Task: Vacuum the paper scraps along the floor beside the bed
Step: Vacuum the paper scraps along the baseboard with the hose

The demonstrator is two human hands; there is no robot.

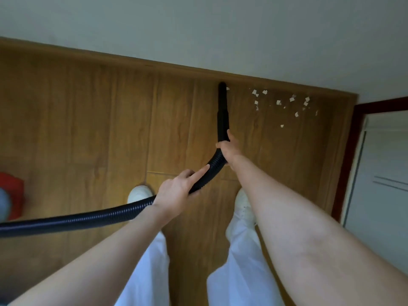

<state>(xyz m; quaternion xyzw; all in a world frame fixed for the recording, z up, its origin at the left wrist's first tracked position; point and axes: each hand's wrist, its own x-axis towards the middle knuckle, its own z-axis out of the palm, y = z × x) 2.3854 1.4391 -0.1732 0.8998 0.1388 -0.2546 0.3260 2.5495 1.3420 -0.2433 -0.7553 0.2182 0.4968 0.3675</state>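
Observation:
A black ribbed vacuum hose (92, 217) runs in from the left and bends up into a rigid black nozzle (222, 104), whose tip touches the floor by the wooden skirting. My right hand (229, 149) grips the hose at the nozzle's base. My left hand (176, 191) holds the hose lower down, its forefinger stretched along it. Several white paper scraps (284, 104) lie scattered on the wooden floor to the right of the nozzle tip, one small scrap right beside it. No bed is recognisable in view.
A pale wall (198, 29) rises behind the skirting. A dark red door frame and white door (379, 164) stand at the right. A red and grey object, likely the vacuum body (11, 195), sits at the left edge. My white shoes and trousers are below.

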